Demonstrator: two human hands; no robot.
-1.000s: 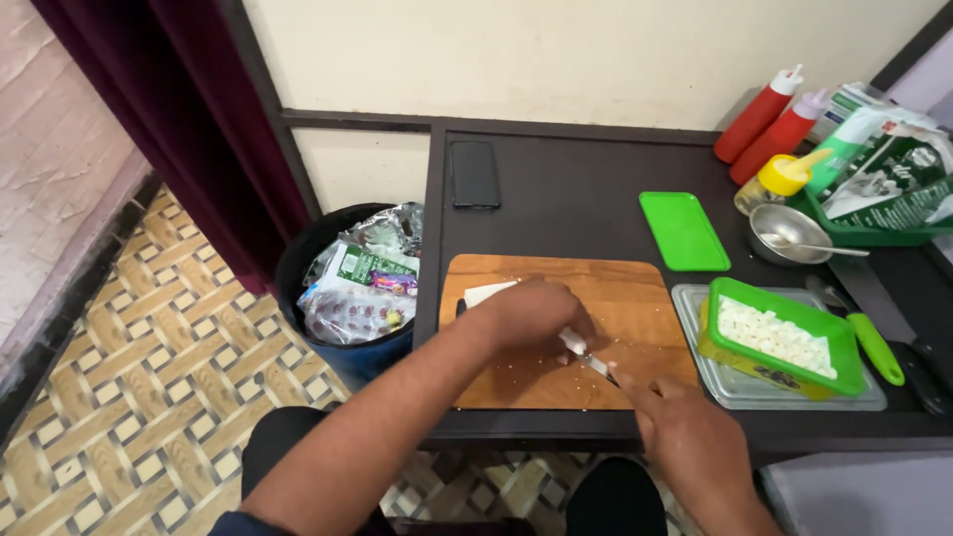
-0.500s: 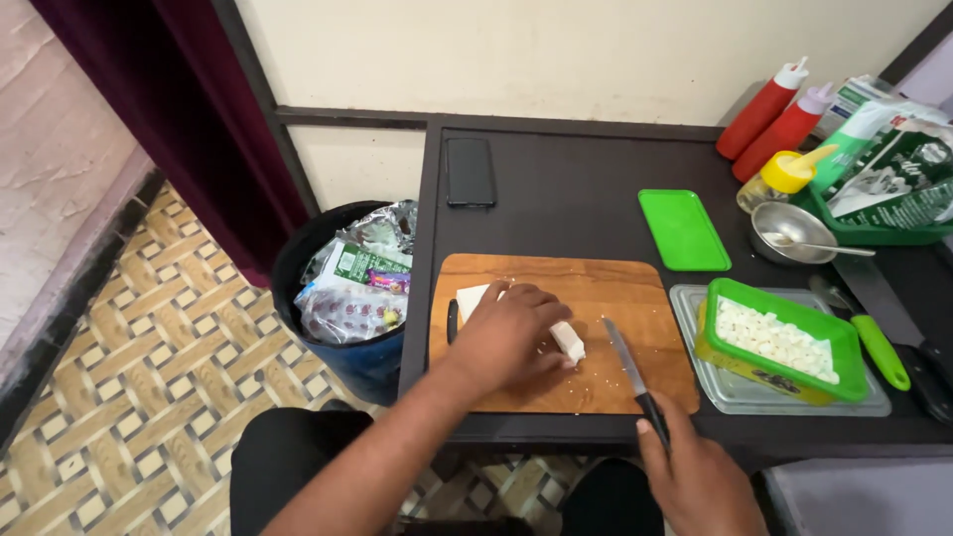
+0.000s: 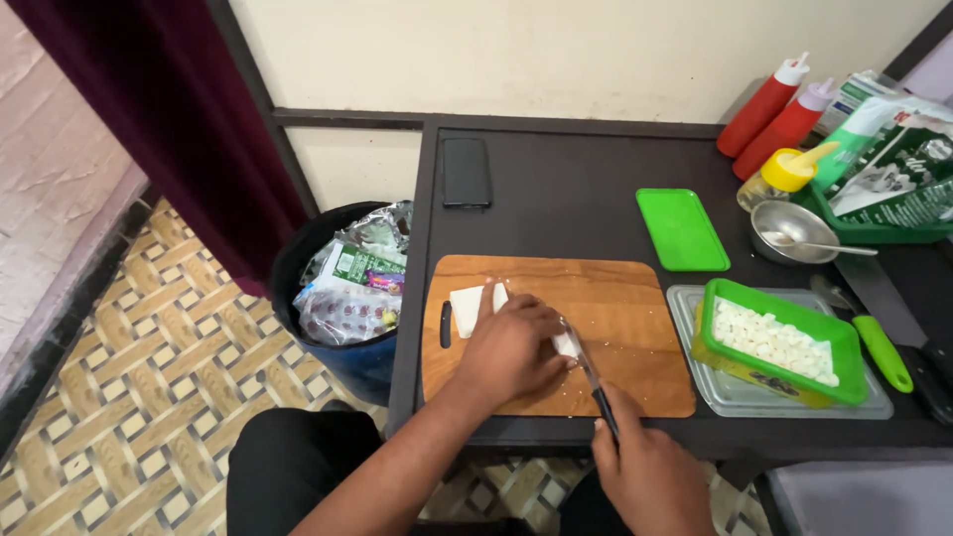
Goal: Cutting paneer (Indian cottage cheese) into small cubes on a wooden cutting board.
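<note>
A wooden cutting board (image 3: 625,308) lies on the dark table (image 3: 566,208). My left hand (image 3: 508,349) presses down on a white block of soft cheese (image 3: 566,344) on the board; a second white slab (image 3: 465,310) sits under my fingertips at the board's left. My right hand (image 3: 650,474) grips a black-handled knife (image 3: 588,372), its blade against the white block beside my left fingers. To the right, a green container (image 3: 784,342) holds several white cubes.
A clear tray (image 3: 735,397) sits under the green container. A green lid (image 3: 681,228), a steel bowl with spoon (image 3: 789,233), red and yellow squeeze bottles (image 3: 764,104), a green-handled tool (image 3: 884,352) and a phone (image 3: 467,172) lie on the table. A full bin (image 3: 347,288) stands at left.
My right hand has brought the knife from the board's right side back to the white block. My left hand has shifted slightly and keeps pressing the block.
</note>
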